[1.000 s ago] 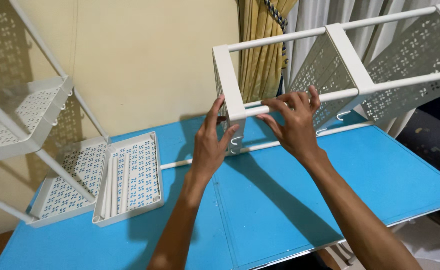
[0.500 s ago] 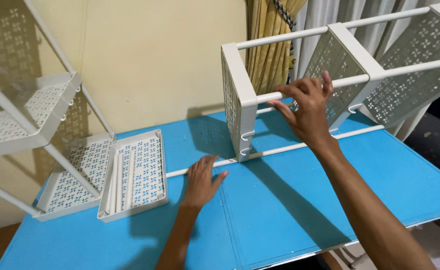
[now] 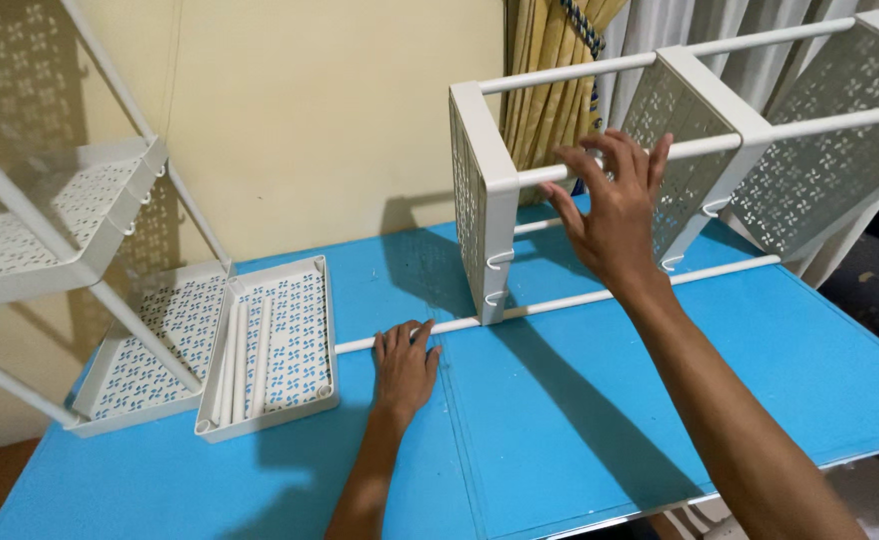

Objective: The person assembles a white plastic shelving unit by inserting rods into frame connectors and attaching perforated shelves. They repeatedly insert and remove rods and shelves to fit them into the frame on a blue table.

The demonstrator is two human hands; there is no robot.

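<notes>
A white shelf rack (image 3: pixel 485 200) with perforated patterned panels lies on its side on the blue table (image 3: pixel 580 400), joined by white rods. My right hand (image 3: pixel 612 215) grips the upper front rod (image 3: pixel 700 147) between two panels. My left hand (image 3: pixel 405 368) rests flat on the table, fingers touching the lower white rod (image 3: pixel 360 344) that sticks out past the end panel.
A loose white tray (image 3: pixel 275 345) holding several white tubes lies at the left. A second white rack (image 3: pixel 80 260) leans over the table's left end. Yellow curtains (image 3: pixel 550 80) and a cream wall stand behind. The table's near edge runs bottom right.
My left hand left the end panel, dropped to the table and now touches the lower rod. My right hand stayed on the upper rod; the rack shifted slightly.
</notes>
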